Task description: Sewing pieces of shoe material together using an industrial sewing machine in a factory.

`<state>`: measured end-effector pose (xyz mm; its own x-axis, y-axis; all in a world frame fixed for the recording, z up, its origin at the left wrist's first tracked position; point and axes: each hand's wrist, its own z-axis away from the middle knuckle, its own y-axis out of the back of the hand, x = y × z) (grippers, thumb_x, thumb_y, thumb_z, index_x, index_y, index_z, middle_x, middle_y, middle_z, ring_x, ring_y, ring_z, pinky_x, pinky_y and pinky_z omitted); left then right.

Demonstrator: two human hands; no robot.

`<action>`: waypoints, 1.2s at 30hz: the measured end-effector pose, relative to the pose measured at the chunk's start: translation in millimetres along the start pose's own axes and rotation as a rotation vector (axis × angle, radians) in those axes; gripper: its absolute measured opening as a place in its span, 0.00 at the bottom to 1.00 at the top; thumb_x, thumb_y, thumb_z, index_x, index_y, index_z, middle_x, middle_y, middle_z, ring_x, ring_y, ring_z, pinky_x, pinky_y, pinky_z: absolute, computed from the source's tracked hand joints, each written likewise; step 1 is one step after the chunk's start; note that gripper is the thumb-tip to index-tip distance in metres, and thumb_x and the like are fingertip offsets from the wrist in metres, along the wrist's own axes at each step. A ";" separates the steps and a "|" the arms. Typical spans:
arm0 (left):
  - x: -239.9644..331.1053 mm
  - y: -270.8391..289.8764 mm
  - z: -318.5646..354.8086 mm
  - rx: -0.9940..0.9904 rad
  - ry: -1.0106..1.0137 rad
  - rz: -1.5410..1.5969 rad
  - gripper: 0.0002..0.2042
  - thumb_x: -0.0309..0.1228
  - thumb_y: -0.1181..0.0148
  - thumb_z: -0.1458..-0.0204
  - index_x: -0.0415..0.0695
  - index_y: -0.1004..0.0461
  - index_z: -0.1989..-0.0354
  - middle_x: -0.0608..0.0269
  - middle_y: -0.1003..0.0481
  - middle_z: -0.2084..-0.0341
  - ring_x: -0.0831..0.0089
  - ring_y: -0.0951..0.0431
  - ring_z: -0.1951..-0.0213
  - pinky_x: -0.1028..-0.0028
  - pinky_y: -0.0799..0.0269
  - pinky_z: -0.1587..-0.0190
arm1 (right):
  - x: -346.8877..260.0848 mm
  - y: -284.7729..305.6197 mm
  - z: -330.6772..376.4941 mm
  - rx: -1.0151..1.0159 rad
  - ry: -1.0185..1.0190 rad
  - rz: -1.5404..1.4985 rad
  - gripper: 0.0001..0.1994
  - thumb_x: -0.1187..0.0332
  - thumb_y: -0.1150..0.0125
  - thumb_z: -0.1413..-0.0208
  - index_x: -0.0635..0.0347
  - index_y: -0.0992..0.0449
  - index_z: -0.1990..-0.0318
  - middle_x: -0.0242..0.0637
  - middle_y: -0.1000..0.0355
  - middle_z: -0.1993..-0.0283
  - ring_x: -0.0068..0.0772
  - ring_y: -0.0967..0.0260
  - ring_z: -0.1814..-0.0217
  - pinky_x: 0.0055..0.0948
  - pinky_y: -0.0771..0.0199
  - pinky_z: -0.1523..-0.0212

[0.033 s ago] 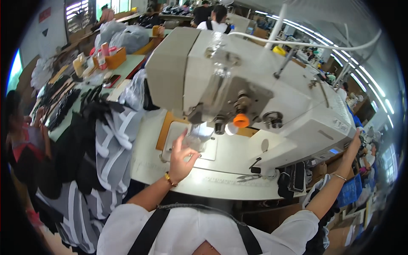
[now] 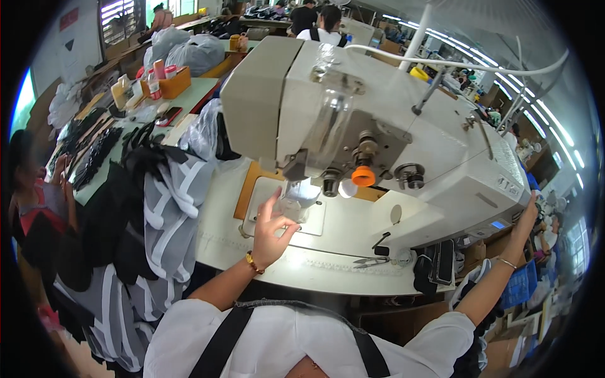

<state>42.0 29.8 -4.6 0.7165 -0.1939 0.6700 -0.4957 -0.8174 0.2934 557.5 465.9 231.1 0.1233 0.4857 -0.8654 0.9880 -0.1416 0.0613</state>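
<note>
A large off-white sewing machine (image 2: 252, 107) stands on a pale table in front of me. My left hand (image 2: 271, 233) is by the needle area, with its index finger stretched toward the clear guard (image 2: 299, 194) and its thumb held apart. Nothing shows in that hand. Under it lies the pale needle plate (image 2: 312, 223). My right hand (image 2: 528, 213) reaches to the machine's far right end and touches it there; its fingers are mostly hidden. An orange knob (image 2: 363, 176) sits on the machine's front.
Scissors (image 2: 372, 261) lie on the table (image 2: 233, 268) near its front edge. Grey and black fabric pieces (image 2: 170, 220) hang in a heap at the left. A side table behind holds an orange box (image 2: 176, 84) and a phone (image 2: 169, 116). A person (image 2: 47, 195) is at the far left.
The whole view has shifted slightly, the machine now appearing a little further right. Both hands keep about the same places on the machine.
</note>
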 end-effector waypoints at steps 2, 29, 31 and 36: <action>-3.2 3.4 0.0 0.001 0.015 -0.025 0.04 0.24 0.29 0.55 0.43 0.20 0.75 0.42 0.42 0.32 0.49 0.36 0.35 0.62 0.26 0.46 | -0.2 -12.6 -7.0 0.000 -0.030 0.009 0.29 0.47 0.46 0.34 0.71 0.24 0.47 0.41 0.26 0.46 0.30 0.29 0.46 0.30 0.32 0.44; -11.9 -2.4 18.3 0.174 -0.024 0.033 0.04 0.26 0.29 0.52 0.43 0.20 0.73 0.47 0.34 0.44 0.56 0.31 0.46 0.62 0.28 0.51 | -292.1 -274.9 239.6 -0.701 1.588 0.613 0.08 0.72 0.37 0.54 0.55 0.24 0.64 0.33 0.33 0.74 0.38 0.30 0.73 0.34 0.33 0.72; -9.8 -2.4 15.2 0.173 -0.120 0.065 0.03 0.23 0.32 0.50 0.41 0.21 0.71 0.52 0.27 0.55 0.66 0.27 0.62 0.70 0.29 0.59 | -289.3 -274.4 235.0 -0.717 1.574 0.565 0.07 0.73 0.37 0.54 0.55 0.24 0.65 0.34 0.34 0.75 0.39 0.31 0.74 0.35 0.34 0.74; -6.4 -2.5 14.7 0.112 -0.032 0.217 0.05 0.22 0.33 0.50 0.38 0.24 0.73 0.61 0.27 0.79 0.65 0.27 0.74 0.70 0.32 0.67 | -290.0 -279.5 241.9 -0.700 1.546 0.565 0.06 0.76 0.37 0.55 0.58 0.28 0.71 0.36 0.36 0.77 0.41 0.34 0.76 0.35 0.35 0.74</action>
<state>45.8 25.1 -19.6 0.6154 -0.3874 0.6865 -0.5837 -0.8092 0.0666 223.1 156.0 344.6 -0.0134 0.8577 0.5140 0.5998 -0.4044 0.6904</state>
